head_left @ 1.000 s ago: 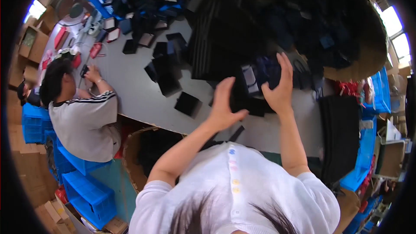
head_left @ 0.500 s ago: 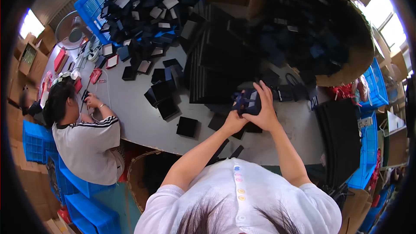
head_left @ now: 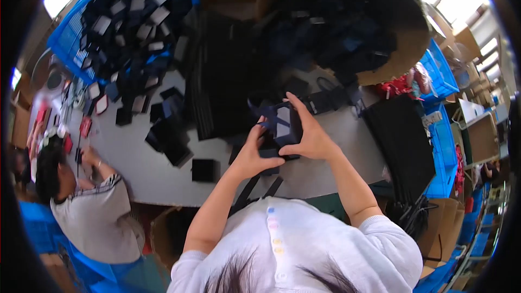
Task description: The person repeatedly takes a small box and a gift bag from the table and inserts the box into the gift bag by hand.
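A small dark navy box [head_left: 283, 125] with a pale grey inner face and a dark ribbon [head_left: 260, 109] on its left side is held between my two hands over the table. My right hand [head_left: 312, 138] curves around its right side, thumb below and fingers at the far edge. On the left, my left hand [head_left: 251, 154] has its fingertips at the ribbon and its thumb stretched under the box, so part of the grip is hidden. More dark boxes lie just beneath and behind my hands, partly covered. A closed black box [head_left: 204, 170] sits to the left of my left hand.
A tall stack of black panels [head_left: 222, 76] stands behind my hands. A blue crate [head_left: 65, 49] full of small boxes is far left, and a large carton [head_left: 404, 49] of dark items far right. Black sheets [head_left: 399, 141] lie right. A seated co-worker [head_left: 97, 211] works at left.
The view has swung to the right, so things appear shifted left. My left hand has spread its fingers to the box's left side, and the box is turned with its pale face more visible.
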A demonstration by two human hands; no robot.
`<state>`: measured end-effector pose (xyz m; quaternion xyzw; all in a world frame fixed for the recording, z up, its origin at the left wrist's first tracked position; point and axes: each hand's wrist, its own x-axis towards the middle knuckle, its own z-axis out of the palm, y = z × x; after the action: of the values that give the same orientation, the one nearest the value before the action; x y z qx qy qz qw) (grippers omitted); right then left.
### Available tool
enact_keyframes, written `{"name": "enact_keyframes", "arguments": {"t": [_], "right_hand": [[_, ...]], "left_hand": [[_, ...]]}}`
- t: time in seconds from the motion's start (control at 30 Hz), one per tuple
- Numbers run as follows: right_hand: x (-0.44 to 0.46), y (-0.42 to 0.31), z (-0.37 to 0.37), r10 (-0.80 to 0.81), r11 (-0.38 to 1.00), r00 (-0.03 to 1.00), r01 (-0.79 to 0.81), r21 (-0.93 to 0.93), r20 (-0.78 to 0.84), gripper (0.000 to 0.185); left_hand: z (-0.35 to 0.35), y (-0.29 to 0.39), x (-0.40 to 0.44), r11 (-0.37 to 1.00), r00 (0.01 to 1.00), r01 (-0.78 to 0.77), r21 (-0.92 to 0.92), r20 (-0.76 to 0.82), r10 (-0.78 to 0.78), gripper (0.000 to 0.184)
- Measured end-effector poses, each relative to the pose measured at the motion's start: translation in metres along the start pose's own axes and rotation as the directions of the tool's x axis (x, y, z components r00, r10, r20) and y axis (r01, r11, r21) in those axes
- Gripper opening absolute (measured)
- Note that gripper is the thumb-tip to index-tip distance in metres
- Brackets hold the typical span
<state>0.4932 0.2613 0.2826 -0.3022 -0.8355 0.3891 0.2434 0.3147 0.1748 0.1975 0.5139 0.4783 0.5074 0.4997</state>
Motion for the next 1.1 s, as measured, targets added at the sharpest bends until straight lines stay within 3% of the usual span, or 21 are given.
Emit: {"name": "enact_keyframes", "arguments": {"t": [0.07,0.1,0.17,0.2,0.23,0.3,0.33,0.4,0.47,0.53,0.57,0.6,0.63,0.67,0.73,0.8,0.87,0.93,0.97,1.03,1.1], "right_hand": [[0.000,0.007,0.031,-0.101,0.966,0.989,0.071,0.249,0.110,0.103],[0.001,0.007,0.042,-0.106,0.960,0.985,0.066,0.273,0.134,0.103],[0.005,0.008,0.055,0.086,0.653,0.995,-0.098,0.751,0.055,0.090],[0.006,0.007,0.053,0.174,0.679,0.985,-0.130,0.723,0.013,0.074],[0.008,0.011,0.054,0.178,0.824,0.984,-0.133,0.551,-0.029,0.065],[0.012,0.002,0.060,0.138,0.957,0.986,-0.108,0.268,-0.098,0.039],[0.014,-0.001,0.062,0.135,0.955,0.988,-0.109,0.274,-0.077,0.039],[0.020,-0.005,0.074,-0.079,0.954,0.989,0.038,-0.298,-0.127,0.034],[0.026,-0.016,0.081,-0.261,0.958,0.910,0.203,-0.203,-0.323,0.023],[0.024,-0.013,0.081,-0.376,0.926,0.790,0.307,-0.218,-0.485,0.011],[0.028,-0.004,0.082,-0.168,0.978,0.833,0.209,0.018,-0.527,0.014],[0.033,0.006,0.082,0.052,0.963,0.853,0.094,0.251,-0.519,0.020],[0.035,0.007,0.077,0.234,0.892,0.950,-0.126,0.434,-0.205,0.038],[0.035,0.019,0.084,0.488,0.585,0.857,-0.462,0.667,0.166,0.044],[0.016,0.047,0.102,0.266,0.649,0.865,-0.487,0.584,0.425,0.043],[0.015,0.055,0.102,0.246,0.633,0.830,-0.528,0.566,0.500,0.042],[0.015,0.050,0.099,0.577,0.389,0.757,-0.586,0.711,0.308,0.051],[0.010,0.054,0.093,0.696,0.284,0.656,-0.625,0.727,0.292,0.046],[0.008,0.059,0.092,0.681,0.309,0.664,-0.642,0.702,0.308,0.044],[0.013,0.066,0.089,0.587,0.436,0.754,-0.600,0.670,0.294,0.038],[0.015,0.068,0.088,0.611,0.427,0.754,-0.569,0.703,0.239,0.036]], "left_hand": [[0.001,0.013,0.000,0.879,0.994,0.088,-0.468,0.094,-0.050,0.112],[0.002,0.010,-0.003,0.879,0.995,0.096,-0.467,0.067,-0.073,0.112],[0.003,0.006,-0.006,0.937,0.995,-0.090,-0.337,-0.077,0.068,0.109],[0.002,0.003,-0.009,0.937,0.994,-0.084,-0.338,-0.095,0.055,0.109],[0.001,-0.003,-0.014,0.982,0.971,-0.173,-0.078,-0.183,0.156,0.108],[-0.004,-0.015,-0.022,0.862,0.901,-0.264,0.431,-0.208,0.380,0.105],[-0.001,-0.018,-0.027,0.792,0.876,-0.266,0.549,-0.204,0.436,0.098],[0.002,-0.020,-0.029,0.846,0.888,-0.215,0.488,-0.264,0.378,0.094],[0.004,-0.021,-0.036,0.846,0.884,-0.176,0.503,-0.297,0.360,0.096],[0.005,-0.027,-0.043,0.941,0.914,-0.165,0.296,-0.312,0.258,0.101],[0.005,-0.027,-0.047,0.945,0.910,-0.144,0.293,-0.337,0.243,0.101],[0.004,-0.027,-0.050,0.928,0.876,-0.271,0.256,-0.334,0.348,0.104],[0.003,-0.027,-0.053,0.891,0.827,-0.398,0.219,-0.334,0.452,0.106],[0.000,-0.030,-0.056,0.896,0.826,-0.386,0.219,-0.350,0.441,0.106],[-0.005,-0.034,-0.061,0.874,0.837,-0.429,0.230,-0.263,0.480,0.108],[-0.028,-0.044,-0.076,0.824,0.811,-0.406,0.395,-0.261,0.524,0.098],[-0.075,-0.071,-0.103,0.656,0.928,0.000,0.755,-0.245,0.282,0.098],[-0.126,-0.117,-0.119,0.384,0.952,0.305,0.872,-0.283,-0.114,0.112],[-0.146,-0.132,-0.119,0.205,0.935,0.308,0.929,-0.256,-0.244,0.113],[-0.173,-0.163,-0.120,0.145,0.955,0.212,0.966,-0.173,-0.243,0.107],[-0.175,-0.162,-0.111,0.122,0.967,0.163,0.979,-0.133,-0.219,0.105]]}}
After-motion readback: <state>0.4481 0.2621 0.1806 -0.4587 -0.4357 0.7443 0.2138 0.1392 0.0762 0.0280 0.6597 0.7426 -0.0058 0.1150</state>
